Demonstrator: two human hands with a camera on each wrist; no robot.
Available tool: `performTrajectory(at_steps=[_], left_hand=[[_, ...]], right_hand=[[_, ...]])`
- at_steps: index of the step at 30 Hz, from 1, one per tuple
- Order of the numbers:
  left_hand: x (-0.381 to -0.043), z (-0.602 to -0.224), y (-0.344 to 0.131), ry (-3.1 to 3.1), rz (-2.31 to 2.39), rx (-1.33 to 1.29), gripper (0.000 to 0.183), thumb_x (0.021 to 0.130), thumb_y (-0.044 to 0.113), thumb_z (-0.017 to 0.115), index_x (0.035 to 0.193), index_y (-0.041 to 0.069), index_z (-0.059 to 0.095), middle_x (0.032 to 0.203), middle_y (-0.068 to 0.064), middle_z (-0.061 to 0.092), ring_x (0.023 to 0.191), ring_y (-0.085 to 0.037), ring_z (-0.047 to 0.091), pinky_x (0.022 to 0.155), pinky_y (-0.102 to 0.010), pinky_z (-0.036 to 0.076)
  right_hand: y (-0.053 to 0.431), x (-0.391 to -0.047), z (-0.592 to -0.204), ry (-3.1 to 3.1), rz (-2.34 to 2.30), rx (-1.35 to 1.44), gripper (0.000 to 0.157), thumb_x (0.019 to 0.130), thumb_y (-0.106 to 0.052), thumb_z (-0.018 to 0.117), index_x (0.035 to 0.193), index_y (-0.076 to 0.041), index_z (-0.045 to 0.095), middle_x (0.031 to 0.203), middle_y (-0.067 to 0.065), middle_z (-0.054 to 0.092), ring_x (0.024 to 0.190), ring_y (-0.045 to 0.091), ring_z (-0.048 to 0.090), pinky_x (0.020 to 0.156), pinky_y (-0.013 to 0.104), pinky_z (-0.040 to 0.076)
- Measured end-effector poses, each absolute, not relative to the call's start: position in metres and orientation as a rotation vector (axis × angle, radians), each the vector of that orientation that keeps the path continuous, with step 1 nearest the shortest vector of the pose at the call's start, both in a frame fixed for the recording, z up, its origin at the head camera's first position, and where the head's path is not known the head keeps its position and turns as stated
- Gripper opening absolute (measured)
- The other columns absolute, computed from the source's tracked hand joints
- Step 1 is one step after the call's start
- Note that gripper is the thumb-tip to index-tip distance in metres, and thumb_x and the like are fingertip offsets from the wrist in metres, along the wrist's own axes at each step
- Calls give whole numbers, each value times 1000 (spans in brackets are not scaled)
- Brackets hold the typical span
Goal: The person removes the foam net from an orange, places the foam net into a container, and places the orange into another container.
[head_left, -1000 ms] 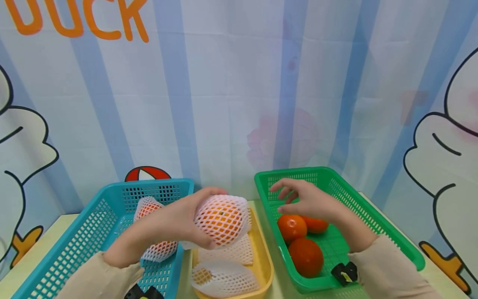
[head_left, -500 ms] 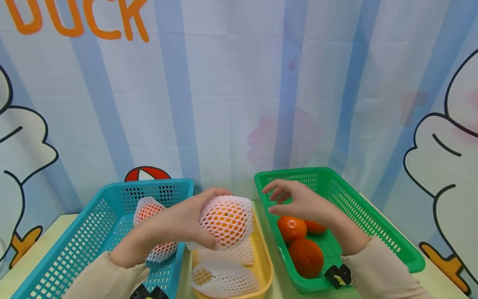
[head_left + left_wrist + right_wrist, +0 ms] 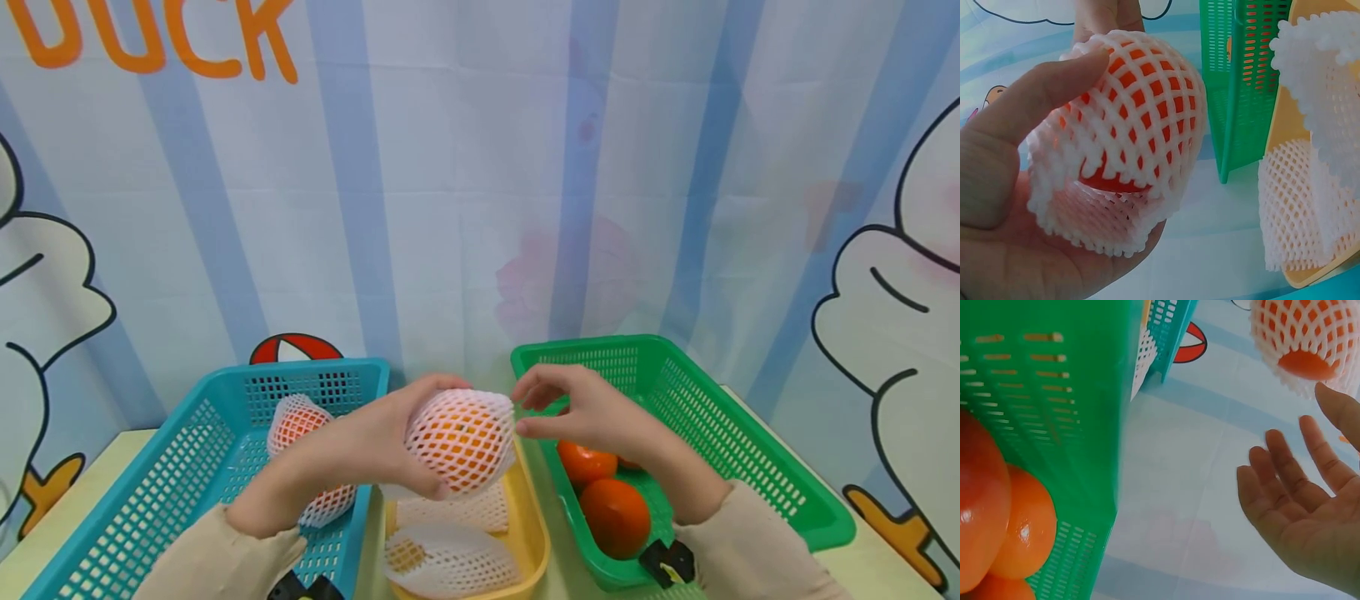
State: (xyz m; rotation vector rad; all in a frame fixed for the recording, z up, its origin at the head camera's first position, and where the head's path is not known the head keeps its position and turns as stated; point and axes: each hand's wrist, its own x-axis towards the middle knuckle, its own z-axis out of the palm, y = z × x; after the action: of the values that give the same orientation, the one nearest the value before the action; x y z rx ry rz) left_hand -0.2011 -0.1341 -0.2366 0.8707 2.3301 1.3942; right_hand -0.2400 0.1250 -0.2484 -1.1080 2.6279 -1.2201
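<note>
My left hand [image 3: 393, 437] grips a round orange-red fruit [image 3: 1134, 125] wrapped in a white foam net sleeve [image 3: 463, 442], held above the yellow tray [image 3: 536, 542]. In the left wrist view, the thumb presses on the netting and the palm supports it from below; the sleeve's loose end gapes toward the wrist. My right hand [image 3: 577, 408] hovers over the left rim of the green basket [image 3: 750, 450], fingers loosely bent and holding nothing. Its fingertips are close to the right side of the netted fruit. In the right wrist view, a gap shows between the fingers and the sleeve.
A blue basket [image 3: 217, 417] at left holds netted fruit [image 3: 296, 421], partly behind my left forearm. Foam sleeves [image 3: 453, 558] lie in the yellow tray. The green basket holds a large red-orange fruit [image 3: 617, 517] and a smaller orange one [image 3: 585, 462]. A striped curtain [image 3: 465, 208] hangs behind.
My right hand has moved left from over the green basket, closing in on the netted fruit. My left hand has shifted slightly right with the fruit.
</note>
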Motion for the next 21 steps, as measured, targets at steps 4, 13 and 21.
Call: performTrajectory(at_steps=[4, 13, 21], left_hand=[[-201, -237, -133, 2334, 1396, 867, 79, 67, 11, 77, 134, 15, 36, 121, -12, 49, 99, -26, 55, 79, -38, 50], [-204, -239, -134, 2300, 1462, 853, 81, 67, 7, 76, 136, 16, 34, 123, -13, 46, 100, -28, 54, 78, -40, 50], [-204, -240, -133, 2250, 1523, 859, 84, 68, 6, 75, 139, 12, 30, 125, -17, 44, 100, -29, 55, 79, -40, 50]], right_hand=[[121, -235, -247, 2556, -1277, -1121, 17, 83, -14, 70, 99, -11, 63, 96, 2, 62, 89, 19, 59, 75, 33, 52], [116, -230, -244, 2456, -1375, -1132, 22, 82, -3, 69, 104, -5, 65, 97, 5, 64, 88, 21, 61, 74, 32, 53], [112, -228, -244, 2340, -1532, -1076, 35, 79, 2, 68, 114, -1, 60, 104, 10, 62, 94, 25, 59, 80, 34, 52]])
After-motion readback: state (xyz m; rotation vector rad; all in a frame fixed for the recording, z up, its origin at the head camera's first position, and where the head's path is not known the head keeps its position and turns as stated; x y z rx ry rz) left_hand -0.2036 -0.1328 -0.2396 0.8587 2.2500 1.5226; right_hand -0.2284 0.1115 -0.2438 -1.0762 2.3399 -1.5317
